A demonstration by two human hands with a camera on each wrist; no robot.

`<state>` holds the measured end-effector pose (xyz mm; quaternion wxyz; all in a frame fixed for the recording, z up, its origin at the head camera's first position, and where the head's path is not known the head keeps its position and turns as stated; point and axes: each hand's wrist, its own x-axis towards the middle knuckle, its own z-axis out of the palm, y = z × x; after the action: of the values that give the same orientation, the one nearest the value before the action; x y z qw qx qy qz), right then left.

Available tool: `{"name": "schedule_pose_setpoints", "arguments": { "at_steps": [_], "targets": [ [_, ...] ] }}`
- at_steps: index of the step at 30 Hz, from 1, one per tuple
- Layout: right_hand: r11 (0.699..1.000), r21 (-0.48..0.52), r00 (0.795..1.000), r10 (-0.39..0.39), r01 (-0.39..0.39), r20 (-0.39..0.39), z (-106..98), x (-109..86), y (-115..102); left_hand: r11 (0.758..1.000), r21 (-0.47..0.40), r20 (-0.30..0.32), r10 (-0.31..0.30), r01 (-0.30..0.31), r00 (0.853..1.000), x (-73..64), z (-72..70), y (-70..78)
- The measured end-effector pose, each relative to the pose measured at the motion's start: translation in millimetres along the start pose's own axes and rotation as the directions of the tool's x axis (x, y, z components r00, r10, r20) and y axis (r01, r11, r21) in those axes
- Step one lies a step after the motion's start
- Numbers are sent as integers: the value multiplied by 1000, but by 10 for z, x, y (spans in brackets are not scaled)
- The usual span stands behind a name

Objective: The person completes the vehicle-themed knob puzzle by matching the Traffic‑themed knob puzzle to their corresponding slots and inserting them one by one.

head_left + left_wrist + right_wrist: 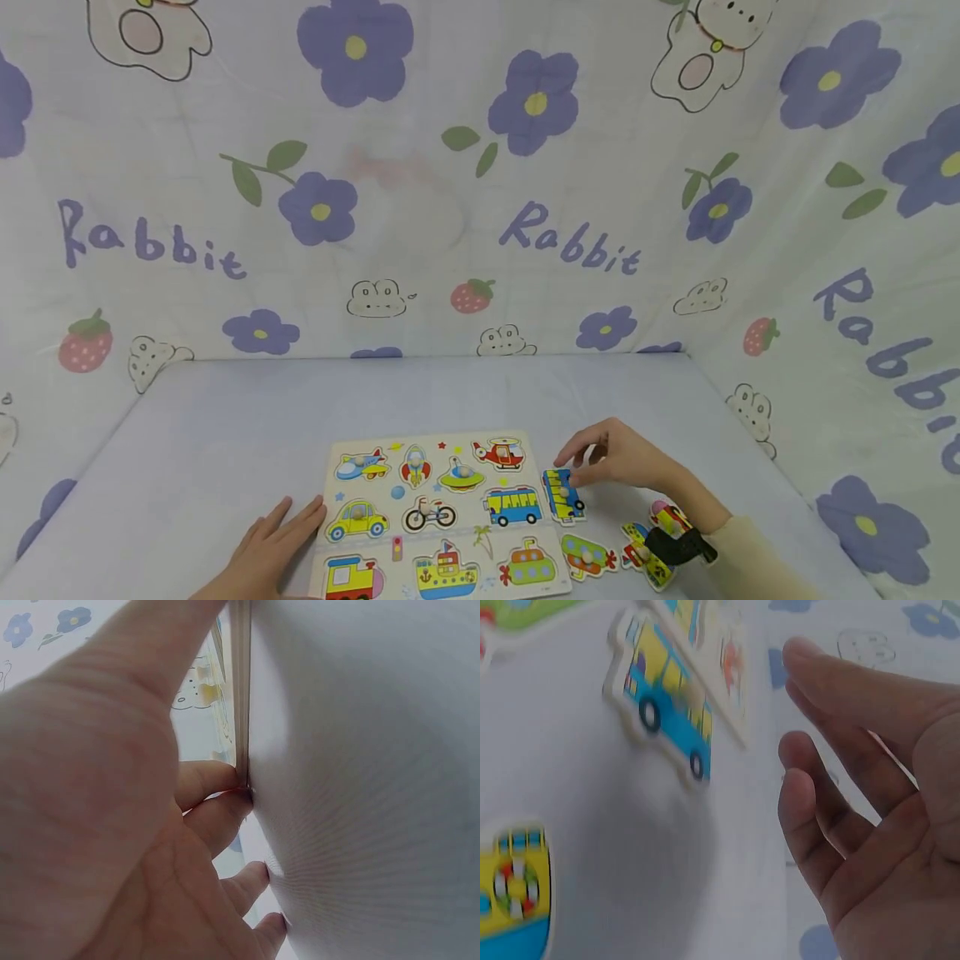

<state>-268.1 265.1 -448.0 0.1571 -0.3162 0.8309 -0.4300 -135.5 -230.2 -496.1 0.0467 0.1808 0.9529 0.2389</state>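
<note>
A wooden puzzle board with vehicle pictures lies on the table. My left hand rests at its left side, fingers spread; in the left wrist view, fingertips touch the board's edge. A blue-and-yellow bus piece with a small knob lies just off the board's right edge, slightly askew. Over it hovers my right hand, thumb and fingers loosely bent and holding nothing. The right wrist view shows a gap between the bus piece and the right hand.
To the right of the board lie a green submarine piece and several other loose pieces, partly hidden below my right wrist with its black camera. A patterned cloth hangs behind the table.
</note>
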Motion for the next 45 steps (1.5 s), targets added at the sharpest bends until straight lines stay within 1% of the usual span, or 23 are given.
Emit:
{"name": "schedule_pose_setpoints", "arguments": {
  "at_steps": [4, 10, 13, 19, 21, 26, 33, 40, 42, 45],
  "targets": [
    [1000, 1, 999, 23, -23, 33, -82, -21, 98, 1000, 15, -9, 2, -2, 1000, -8, -6, -5],
    [998, 49, 995, 39, -44, 89, -40, 2, 182, 1000, -25, 8, -15, 15, 1000, -3, -14, -6],
    [998, 61, 993, 16, -24, 120, -2, 26, 209, 999, -37, 8, -2, 2, 1000, 1, -8, -17],
    [998, 65, 986, -32, 22, 162, 60, 61, 273, 1000, -14, -11, 17, -17, 1000, 0, 7, -26],
    [997, 63, 984, -44, 33, 170, 75, 73, 282, 1000, -21, -12, 16, -16, 1000, -3, 9, -28],
    [997, 59, 984, -58, 49, 170, 99, 94, 279, 999, -30, -6, 17, -17, 1000, -7, 3, -29],
    [998, 42, 987, -43, 37, 157, 103, 82, 251, 1000, -29, 8, 2, -2, 1000, -5, -14, -8],
    [999, 33, 988, -36, 31, 150, 83, 53, 231, 995, -65, 53, -74, 78, 996, 7, -27, 48],
    [999, 30, 989, -38, 34, 145, 77, 48, 230, 995, -59, 54, -76, 80, 996, 7, -27, 50],
    [999, 28, 990, -37, 34, 133, 71, 44, 226, 996, -56, 43, -61, 63, 997, 2, -29, 38]
  ]
}}
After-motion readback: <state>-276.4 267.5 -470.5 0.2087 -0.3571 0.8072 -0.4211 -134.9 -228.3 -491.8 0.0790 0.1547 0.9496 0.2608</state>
